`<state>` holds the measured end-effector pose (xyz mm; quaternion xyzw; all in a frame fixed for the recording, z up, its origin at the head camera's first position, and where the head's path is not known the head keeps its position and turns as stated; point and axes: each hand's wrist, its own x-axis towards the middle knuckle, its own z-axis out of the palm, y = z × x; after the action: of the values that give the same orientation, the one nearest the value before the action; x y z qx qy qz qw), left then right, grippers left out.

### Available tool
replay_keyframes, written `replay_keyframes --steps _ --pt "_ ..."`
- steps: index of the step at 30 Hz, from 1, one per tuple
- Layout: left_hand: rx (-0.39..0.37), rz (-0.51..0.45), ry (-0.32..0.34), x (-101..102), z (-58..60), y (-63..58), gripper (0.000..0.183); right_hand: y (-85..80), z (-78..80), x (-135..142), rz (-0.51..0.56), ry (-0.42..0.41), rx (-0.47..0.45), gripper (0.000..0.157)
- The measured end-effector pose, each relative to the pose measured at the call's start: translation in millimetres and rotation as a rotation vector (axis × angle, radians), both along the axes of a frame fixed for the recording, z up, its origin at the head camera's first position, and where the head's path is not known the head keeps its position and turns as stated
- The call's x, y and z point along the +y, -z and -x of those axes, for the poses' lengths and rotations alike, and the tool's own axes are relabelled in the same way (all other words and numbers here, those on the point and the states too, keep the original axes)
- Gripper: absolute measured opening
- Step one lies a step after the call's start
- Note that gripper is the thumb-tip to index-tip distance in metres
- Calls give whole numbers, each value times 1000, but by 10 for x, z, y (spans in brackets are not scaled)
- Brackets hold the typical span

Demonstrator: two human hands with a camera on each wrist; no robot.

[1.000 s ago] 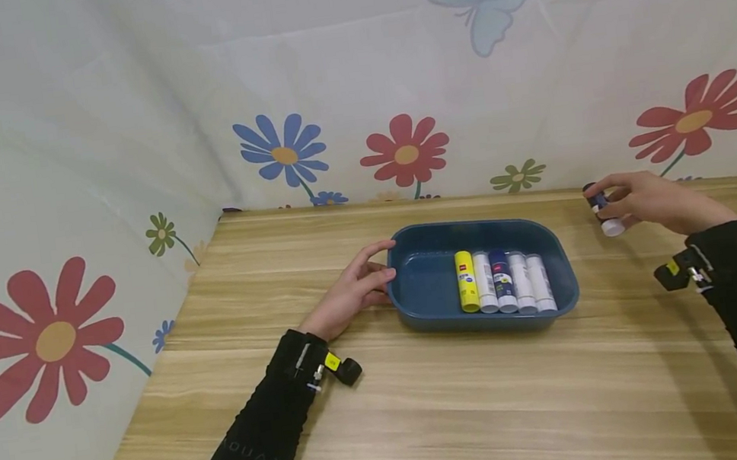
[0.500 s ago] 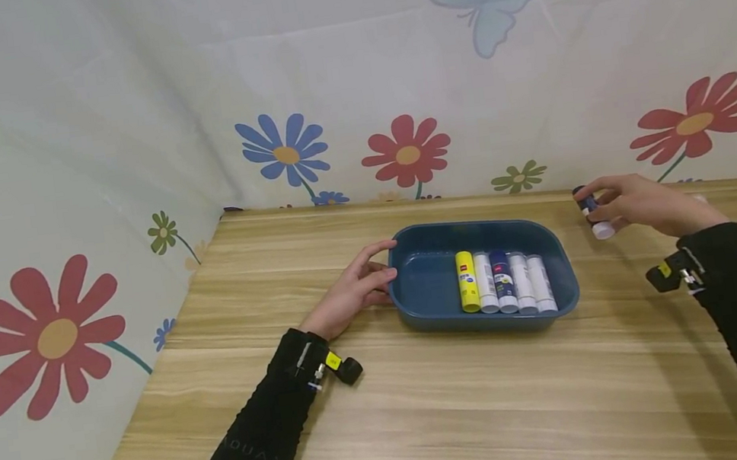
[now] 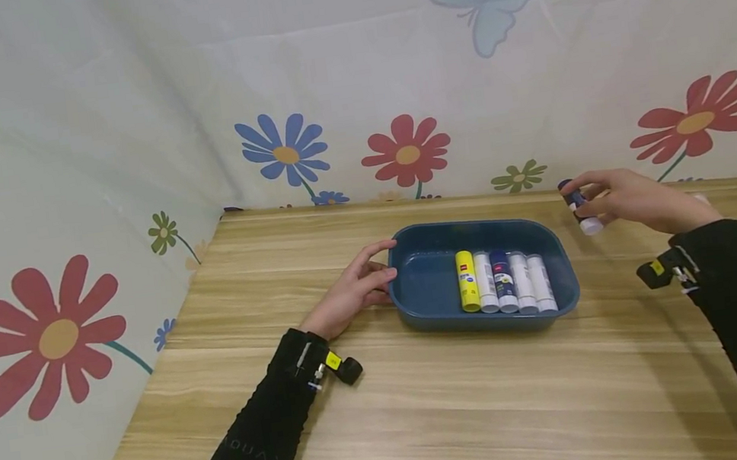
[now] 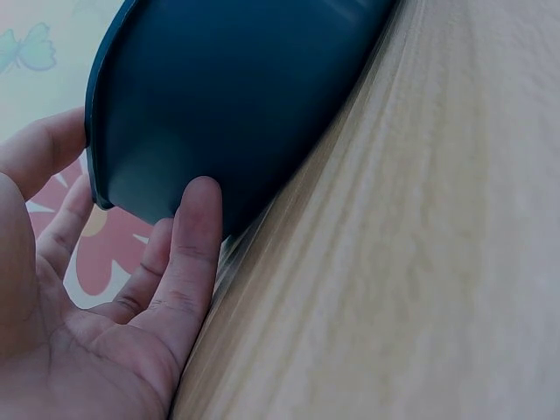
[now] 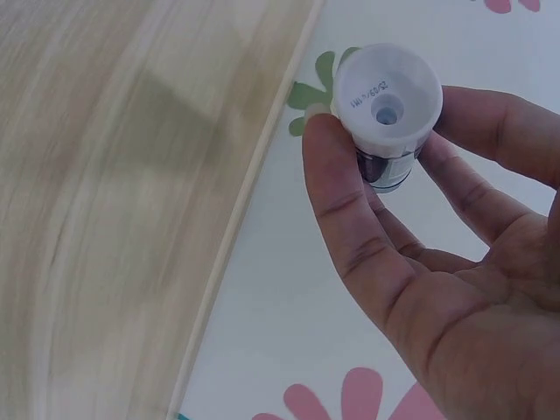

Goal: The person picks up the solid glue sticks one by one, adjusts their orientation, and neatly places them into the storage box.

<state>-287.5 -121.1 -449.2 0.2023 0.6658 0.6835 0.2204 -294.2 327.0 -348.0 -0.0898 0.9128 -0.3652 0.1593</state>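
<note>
Right wrist: glue stick (image 5: 389, 96) in right hand (image 5: 455, 280)

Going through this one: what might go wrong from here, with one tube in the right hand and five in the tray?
The dark tube might slip, since the right hand holds it only with its fingertips.
The five tubes could roll, as the tray's left part is bare.
The tray might shift if the left hand pushes; its fingers touch just one end.

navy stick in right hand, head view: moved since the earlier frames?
Yes: the navy stick has shifted left in the head view, toward the middle printed green flower, along with the right hand.
</note>
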Motion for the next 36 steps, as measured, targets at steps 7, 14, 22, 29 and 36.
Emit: replay_keyframes --steps 7,14,22,29,36 --pt "-1 6 0 1 -14 -30 48 -42 -18 -67 0 -8 13 50" --pt "-5 8 7 5 -26 -53 48 -61 -39 -142 11 -21 24 50" --pt "4 6 8 8 -22 -44 49 -59 -53 -222 34 -50 23 49" --pt "9 -11 10 12 -7 -18 48 -49 -48 -257 14 -52 41 45" --pt "3 -2 4 4 -10 -22 47 -21 -46 -277 19 -61 38 45"
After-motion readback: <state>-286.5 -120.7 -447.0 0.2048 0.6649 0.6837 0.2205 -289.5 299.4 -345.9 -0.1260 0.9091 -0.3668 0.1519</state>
